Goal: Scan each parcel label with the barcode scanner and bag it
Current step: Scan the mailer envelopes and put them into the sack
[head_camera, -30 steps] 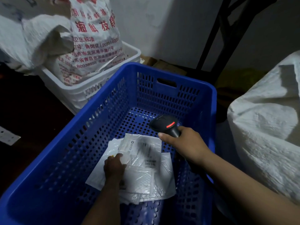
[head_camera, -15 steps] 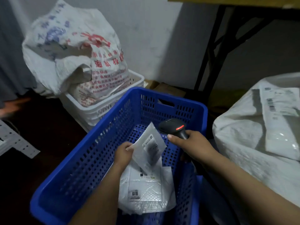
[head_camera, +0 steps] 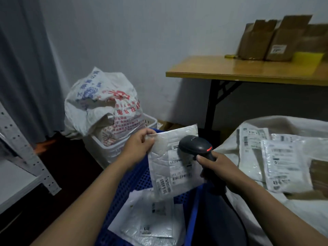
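White parcel (head_camera: 170,167), pinched in your left hand (head_camera: 140,144), met the scanner (head_camera: 195,146) your right hand (head_camera: 214,166) gripped. Some lay bagged; more waited.

I'm in a small parcel-handling storeroom. Evidence: barcode scanner (head_camera: 193,146) in my right hand (head_camera: 218,167), labelled parcel (head_camera: 170,167) in my left hand (head_camera: 138,146), more labelled mailers (head_camera: 282,164) on a white woven sack (head_camera: 292,215) and in a blue perforated crate (head_camera: 131,180), cardboard boxes (head_camera: 282,39) on a folding table (head_camera: 230,71), slotted steel shelving (head_camera: 21,150), bare wall (head_camera: 142,41).
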